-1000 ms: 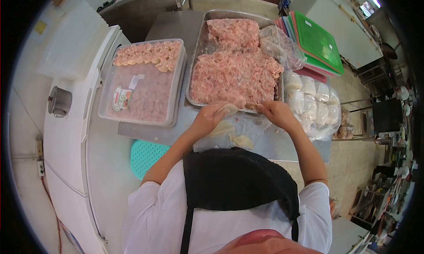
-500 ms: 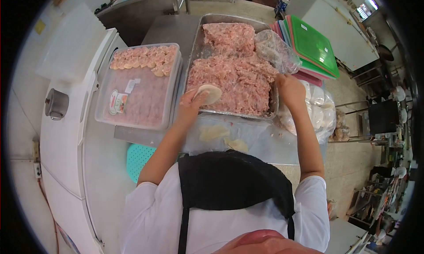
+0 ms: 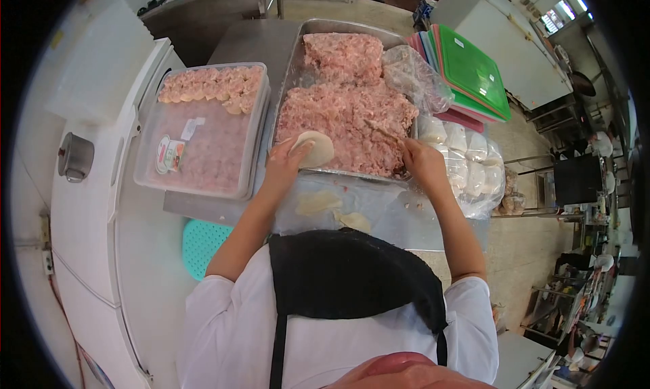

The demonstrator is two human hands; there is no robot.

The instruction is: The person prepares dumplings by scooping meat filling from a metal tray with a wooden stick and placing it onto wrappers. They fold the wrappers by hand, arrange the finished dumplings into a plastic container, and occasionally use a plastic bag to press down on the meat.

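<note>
A round, pale dumpling wrapper [image 3: 317, 150] rests on the fingers of my left hand [image 3: 286, 163], at the front left corner of a metal tray [image 3: 284, 71]. Pink ground meat [image 3: 332, 111] fills much of that tray in two mounds. My right hand [image 3: 425, 164] is closed around a thin, stick-like spreader [image 3: 380, 130] smeared with meat; its tip lies over the front mound. On the left stands a clear plastic box [image 3: 189, 187] with rows of meat-filled dumplings along its back part.
Two loose wrappers [image 3: 318, 203] lie on the metal table before me. Right of the tray are bagged stacks of white wrappers [image 3: 467, 162], a crumpled plastic bag [image 3: 418, 77] and stacked coloured lids [image 3: 474, 67]. A turquoise perforated stool [image 3: 204, 247] sits below the table's left edge.
My right hand has moved left from the tray's right edge, bringing the spreader over the meat. The wrapper in my left hand is now tipped more toward the camera.
</note>
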